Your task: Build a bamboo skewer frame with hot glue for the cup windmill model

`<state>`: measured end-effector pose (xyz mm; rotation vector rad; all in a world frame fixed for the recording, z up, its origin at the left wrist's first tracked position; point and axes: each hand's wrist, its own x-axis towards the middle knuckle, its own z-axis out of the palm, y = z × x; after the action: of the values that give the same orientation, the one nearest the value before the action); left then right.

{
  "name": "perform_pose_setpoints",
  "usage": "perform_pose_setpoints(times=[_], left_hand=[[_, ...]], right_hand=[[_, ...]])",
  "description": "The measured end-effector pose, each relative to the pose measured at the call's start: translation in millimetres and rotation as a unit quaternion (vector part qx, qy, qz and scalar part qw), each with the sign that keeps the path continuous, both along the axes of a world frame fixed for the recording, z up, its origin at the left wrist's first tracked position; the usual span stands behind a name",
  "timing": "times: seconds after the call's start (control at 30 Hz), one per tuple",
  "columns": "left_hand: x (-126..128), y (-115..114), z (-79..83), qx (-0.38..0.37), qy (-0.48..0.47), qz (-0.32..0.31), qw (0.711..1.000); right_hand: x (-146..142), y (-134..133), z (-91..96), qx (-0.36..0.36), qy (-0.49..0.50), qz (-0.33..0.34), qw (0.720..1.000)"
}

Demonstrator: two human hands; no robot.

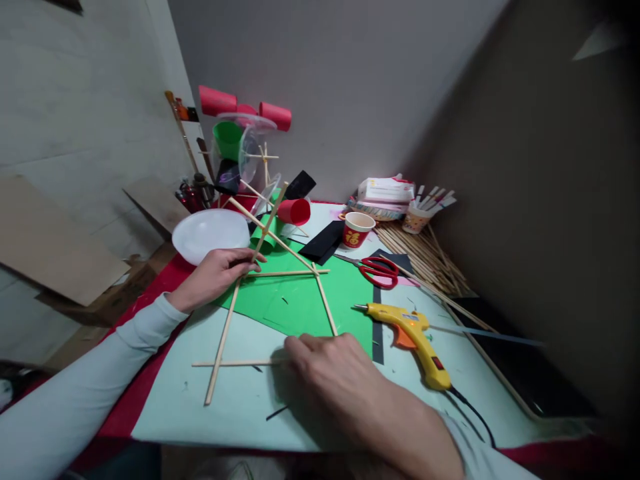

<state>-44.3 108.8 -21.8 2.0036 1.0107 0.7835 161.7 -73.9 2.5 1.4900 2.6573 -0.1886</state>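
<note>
A frame of thin wooden sticks [227, 333] lies over the pale sheet and the green paper [295, 307], with two crossed sticks rising at its far end. My left hand [220, 277] pinches the frame where an upper stick meets the left side. At the near right corner my right hand [335, 373] closes over the sticks, its fingertips hiding that joint. Right of the frame lies a yellow glue gun [417, 330] with an orange trigger, its nozzle pointing left. Red-handled scissors [379, 272] rest beyond it.
A red paper cup [357, 230], a bundle of wooden sticks [425, 253] and a cup of pens [419, 217] stand at the back right. A white plate [210, 233] sits left, near a model of coloured paper cups [227, 137]. A dark tablet-like slab [525, 360] lies at right.
</note>
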Motion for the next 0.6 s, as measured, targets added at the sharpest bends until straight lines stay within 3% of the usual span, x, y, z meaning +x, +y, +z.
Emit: perform_pose_setpoints(times=[0.07, 0.17, 0.27, 0.33, 0.47, 0.6], left_hand=[[-1.5, 0.5, -1.7, 0.002, 0.006, 0.005, 1.000], [-2.9, 0.7, -3.4, 0.006, 0.015, 0.018, 1.000], [-3.2, 1.9, -5.8, 0.005, 0.025, 0.019, 0.999], [-3.2, 3.0, -7.7, 0.007, 0.031, 0.022, 0.999], [-3.0, 4.2, -8.7, 0.018, 0.046, 0.046, 0.998], [-0.7, 1.5, -3.2, 0.013, 0.070, 0.061, 0.996]], right_hand=[[21.2, 0.8, -2.4, 0.021, 0.019, -0.042, 0.999], [59.4, -9.1, -15.5, 0.120, 0.093, -0.092, 0.984], [96.1, -34.0, -29.5, 0.201, 0.171, -0.146, 0.953], [114.5, -54.7, -36.3, 0.207, 0.178, -0.201, 0.941], [131.1, -87.0, -42.5, 0.263, 0.152, -0.301, 0.904], [133.0, -96.2, -42.8, 0.272, 0.172, -0.358, 0.877]])
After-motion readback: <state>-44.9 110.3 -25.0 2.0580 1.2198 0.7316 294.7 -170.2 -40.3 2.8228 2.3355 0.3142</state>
